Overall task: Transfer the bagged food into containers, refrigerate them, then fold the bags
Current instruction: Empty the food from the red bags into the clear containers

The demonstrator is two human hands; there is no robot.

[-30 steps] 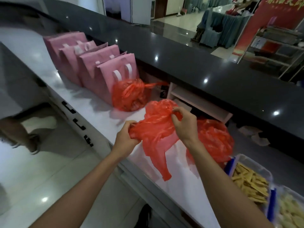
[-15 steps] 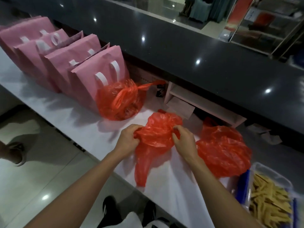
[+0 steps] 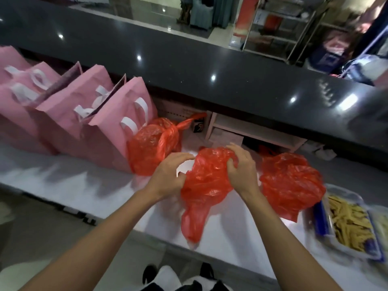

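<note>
Far-right container [image 3: 381,225] cut off by frame edge, contents blurred

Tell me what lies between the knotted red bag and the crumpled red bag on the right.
The head view shows the limp red bag.

Counter [image 3: 63,181]: bare white strip along the near edge, left of the left hand [image 3: 168,175], in front of the pink bags [image 3: 88,122]. Pink bags stand in a row blocking the back left. Tied red bag [image 3: 151,148] touches the nearest pink bag; a narrow gap of counter lies between it and the empty bag [image 3: 205,181] under both hands. Right hand [image 3: 241,166] sits atop that bag. Crumpled red bag [image 3: 291,183] just right of it, a slim strip between. Containers [image 3: 348,223] fill the far right. Dark upper ledge [image 3: 210,66] overhangs the back; an open shelf [image 3: 252,131] sits beneath it.
</note>
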